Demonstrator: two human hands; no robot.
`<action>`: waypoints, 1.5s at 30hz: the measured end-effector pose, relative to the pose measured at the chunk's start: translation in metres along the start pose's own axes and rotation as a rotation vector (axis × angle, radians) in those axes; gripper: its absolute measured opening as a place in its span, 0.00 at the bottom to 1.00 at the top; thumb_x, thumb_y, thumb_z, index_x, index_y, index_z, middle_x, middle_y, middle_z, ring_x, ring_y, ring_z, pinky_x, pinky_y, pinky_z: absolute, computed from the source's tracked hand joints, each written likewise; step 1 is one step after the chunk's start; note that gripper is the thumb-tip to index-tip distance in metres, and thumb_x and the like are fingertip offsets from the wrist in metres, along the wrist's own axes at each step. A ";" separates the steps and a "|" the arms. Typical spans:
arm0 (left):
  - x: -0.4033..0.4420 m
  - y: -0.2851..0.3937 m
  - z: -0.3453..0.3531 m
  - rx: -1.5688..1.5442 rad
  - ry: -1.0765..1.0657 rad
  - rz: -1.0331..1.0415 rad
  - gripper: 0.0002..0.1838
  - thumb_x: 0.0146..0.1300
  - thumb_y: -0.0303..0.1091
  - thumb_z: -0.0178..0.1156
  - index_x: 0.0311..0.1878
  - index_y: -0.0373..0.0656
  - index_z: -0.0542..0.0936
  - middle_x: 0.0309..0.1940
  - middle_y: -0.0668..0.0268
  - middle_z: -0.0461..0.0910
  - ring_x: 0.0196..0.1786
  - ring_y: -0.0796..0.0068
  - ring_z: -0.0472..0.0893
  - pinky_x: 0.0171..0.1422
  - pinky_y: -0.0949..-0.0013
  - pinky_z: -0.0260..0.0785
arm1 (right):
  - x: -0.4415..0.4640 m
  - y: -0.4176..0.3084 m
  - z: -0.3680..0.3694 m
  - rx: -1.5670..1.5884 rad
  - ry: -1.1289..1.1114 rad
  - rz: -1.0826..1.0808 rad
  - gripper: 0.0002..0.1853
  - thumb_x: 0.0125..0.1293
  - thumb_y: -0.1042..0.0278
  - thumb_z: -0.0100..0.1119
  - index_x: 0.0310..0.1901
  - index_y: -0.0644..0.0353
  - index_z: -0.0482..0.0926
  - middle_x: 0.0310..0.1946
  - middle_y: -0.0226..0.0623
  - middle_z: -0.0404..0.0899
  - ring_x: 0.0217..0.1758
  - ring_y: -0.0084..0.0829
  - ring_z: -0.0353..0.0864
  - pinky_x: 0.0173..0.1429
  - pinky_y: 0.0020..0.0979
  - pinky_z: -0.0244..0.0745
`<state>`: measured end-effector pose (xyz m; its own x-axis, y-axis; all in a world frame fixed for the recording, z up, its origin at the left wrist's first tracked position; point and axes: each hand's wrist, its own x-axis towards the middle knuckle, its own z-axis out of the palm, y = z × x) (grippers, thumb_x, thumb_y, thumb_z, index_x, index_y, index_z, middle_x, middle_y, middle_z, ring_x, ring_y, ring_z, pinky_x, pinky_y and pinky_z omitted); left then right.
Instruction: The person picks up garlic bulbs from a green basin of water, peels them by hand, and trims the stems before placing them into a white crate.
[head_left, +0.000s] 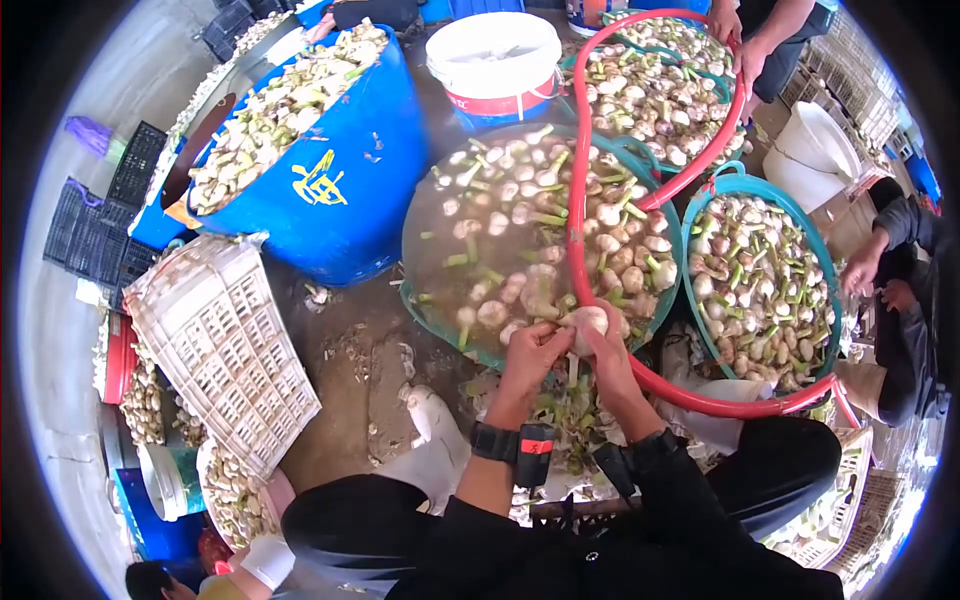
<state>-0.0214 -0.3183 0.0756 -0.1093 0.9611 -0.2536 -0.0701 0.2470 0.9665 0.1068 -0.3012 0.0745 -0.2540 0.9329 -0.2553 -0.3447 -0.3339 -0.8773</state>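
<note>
Both hands meet at the near edge of a wide green tub [404, 296] holding murky water and garlic bulbs with cut green stems. A whitish garlic bulb [588, 322] is between them, its stem pointing down. My right hand [612, 358] wraps its fingers round the bulb. My left hand [535, 362] is closed beside it, fingertips pinched against the bulb's left side; what else they hold is too small to tell. Below the hands lie green and pale trimmings [572, 425]. A red hose [577, 200] loops over the tub and passes just right of my right hand.
A blue barrel [350, 190] of garlic stands at the left, near a tilted white crate [225, 340]. Another green tub [835, 300] of garlic is at the right. White buckets [490, 75] stand behind. A person's hands [750, 50] touch the hose; another person sits far right.
</note>
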 end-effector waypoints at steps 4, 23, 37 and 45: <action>-0.016 0.002 0.018 -0.273 0.063 -0.140 0.09 0.52 0.31 0.58 0.25 0.33 0.76 0.17 0.69 0.74 0.18 0.83 0.71 0.18 0.78 0.63 | -0.024 0.003 -0.009 -0.303 -0.099 -0.236 0.30 0.61 0.65 0.49 0.60 0.62 0.47 0.47 0.36 0.61 0.50 0.25 0.62 0.55 0.26 0.59; -0.016 0.002 0.024 0.250 0.101 0.146 0.09 0.45 0.30 0.58 0.18 0.33 0.75 0.13 0.67 0.74 0.17 0.82 0.72 0.20 0.75 0.61 | -0.041 -0.010 -0.032 -0.189 -0.217 -0.120 0.24 0.60 0.69 0.52 0.56 0.57 0.55 0.45 0.32 0.64 0.48 0.24 0.66 0.50 0.26 0.65; -0.034 -0.014 0.036 -0.459 0.279 0.116 0.14 0.63 0.39 0.51 0.32 0.36 0.76 0.23 0.76 0.74 0.25 0.88 0.67 0.27 0.78 0.62 | -0.044 -0.025 -0.019 0.533 -0.534 0.600 0.24 0.56 0.47 0.46 0.47 0.56 0.67 0.28 0.38 0.72 0.18 0.27 0.69 0.21 0.24 0.63; -0.040 -0.002 0.035 0.768 0.679 0.538 0.08 0.58 0.31 0.49 0.28 0.37 0.72 0.22 0.54 0.73 0.28 0.52 0.73 0.31 0.62 0.64 | -0.068 0.001 0.004 -0.235 0.007 -0.066 0.25 0.63 0.53 0.47 0.55 0.61 0.61 0.39 0.40 0.73 0.36 0.31 0.77 0.34 0.31 0.76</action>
<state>0.0183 -0.3527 0.0848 -0.4686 0.7580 0.4538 0.7426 0.0598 0.6670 0.1202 -0.3650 0.0927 -0.2312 0.9529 -0.1962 -0.1408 -0.2323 -0.9624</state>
